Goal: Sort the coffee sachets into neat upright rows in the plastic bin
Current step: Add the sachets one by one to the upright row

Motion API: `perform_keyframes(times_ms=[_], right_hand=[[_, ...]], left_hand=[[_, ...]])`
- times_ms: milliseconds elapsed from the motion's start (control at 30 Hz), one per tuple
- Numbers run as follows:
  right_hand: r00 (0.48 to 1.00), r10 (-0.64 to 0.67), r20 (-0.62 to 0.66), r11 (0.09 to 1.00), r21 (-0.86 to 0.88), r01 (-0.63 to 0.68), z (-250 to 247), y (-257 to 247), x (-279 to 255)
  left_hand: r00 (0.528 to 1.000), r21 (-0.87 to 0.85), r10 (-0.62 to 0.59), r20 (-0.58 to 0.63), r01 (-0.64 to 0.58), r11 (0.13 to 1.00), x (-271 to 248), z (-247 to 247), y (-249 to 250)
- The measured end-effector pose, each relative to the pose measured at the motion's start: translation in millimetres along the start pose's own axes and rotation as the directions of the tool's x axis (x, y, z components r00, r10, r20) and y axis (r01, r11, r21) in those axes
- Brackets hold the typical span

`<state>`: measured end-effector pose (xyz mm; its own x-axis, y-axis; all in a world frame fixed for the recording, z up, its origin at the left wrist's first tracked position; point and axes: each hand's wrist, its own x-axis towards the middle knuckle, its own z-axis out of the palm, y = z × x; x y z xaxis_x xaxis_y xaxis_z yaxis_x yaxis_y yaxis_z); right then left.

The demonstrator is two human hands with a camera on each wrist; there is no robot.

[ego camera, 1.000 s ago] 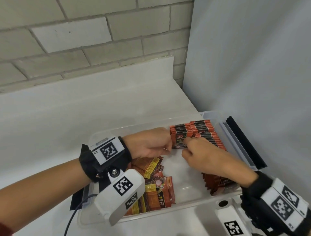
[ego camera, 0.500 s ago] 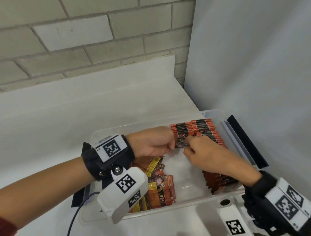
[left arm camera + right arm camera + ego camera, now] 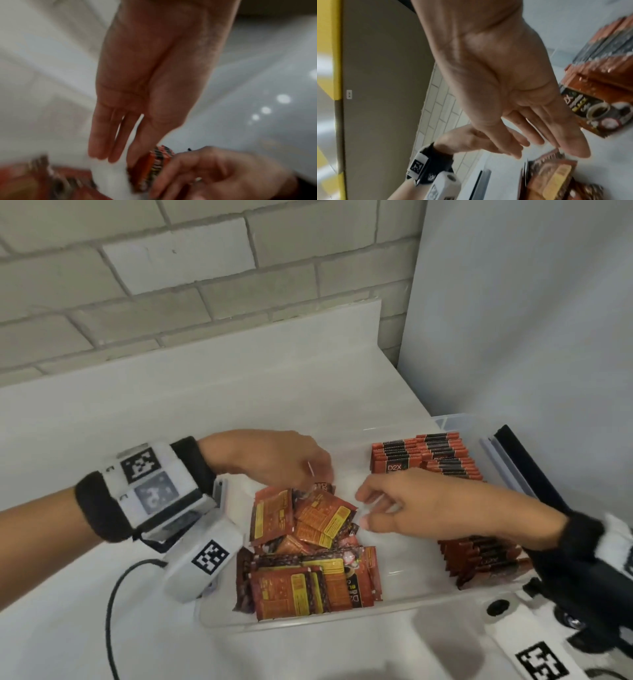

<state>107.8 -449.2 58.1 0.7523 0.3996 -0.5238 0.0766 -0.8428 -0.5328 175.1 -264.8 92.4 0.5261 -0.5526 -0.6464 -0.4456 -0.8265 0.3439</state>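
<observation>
A clear plastic bin (image 3: 308,623) stands on the white counter. Orange-and-black coffee sachets (image 3: 423,455) stand in upright rows along its right side, also seen in the right wrist view (image 3: 597,108). A loose pile of sachets (image 3: 308,546) lies flat in the bin's left half. My left hand (image 3: 318,479) hovers over the far end of the pile, fingers straight (image 3: 102,142) and holding nothing. My right hand (image 3: 363,510) reaches in from the right, just short of the pile, its fingers (image 3: 573,142) spread and empty. Both wrist views are blurred.
The bin's lid (image 3: 513,463) leans between the bin and the grey panel on the right. A black cable (image 3: 111,611) runs over the counter at the left. A brick wall rises behind the counter. A bare strip of bin floor (image 3: 407,559) separates pile and rows.
Both hands have left the front of the upright row, where they were fingering a sachet, and moved left and nearer to me, over the loose pile. Their fingers have straightened.
</observation>
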Motion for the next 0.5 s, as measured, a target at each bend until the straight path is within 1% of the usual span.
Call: perform_keyframes(times_ms=[67,100,167,267,367,433,500], right_hand=[[0.998,0.001,0.067,0.997,-0.077,0.004,1.1,-8.9,10.6],[0.995,0.007,0.100,0.994,-0.114,0.005,1.1,-13.1,16.2],[0.988,0.028,0.151,0.990,-0.137,-0.007,2.2,-20.6,29.8],[0.980,0.027,0.200,0.997,-0.074,-0.012,5.8,-30.4,48.2],[0.979,0.064,0.193,0.995,-0.084,-0.048,12.2,-36.1,58.5],[0.976,0.078,0.203,0.996,-0.055,-0.068,16.9,-35.2,62.6],[0.973,0.097,0.210,0.995,-0.009,-0.097,18.7,-34.3,64.4]], left_hand=[[0.996,0.215,-0.044,0.077,0.027,0.976,-3.4,1.9,-7.5],[0.993,0.290,-0.062,0.101,0.030,0.957,-4.1,4.5,-10.5],[0.990,0.391,-0.087,0.110,0.038,0.919,-3.5,11.4,-16.6],[0.981,0.432,-0.136,0.137,0.064,0.900,0.5,22.8,-25.3],[0.976,0.419,-0.179,0.127,0.110,0.901,3.7,29.7,-31.5],[0.977,0.411,-0.182,0.107,0.124,0.903,4.9,30.9,-34.5],[0.974,0.415,-0.189,0.128,0.121,0.902,6.0,31.0,-35.7]])
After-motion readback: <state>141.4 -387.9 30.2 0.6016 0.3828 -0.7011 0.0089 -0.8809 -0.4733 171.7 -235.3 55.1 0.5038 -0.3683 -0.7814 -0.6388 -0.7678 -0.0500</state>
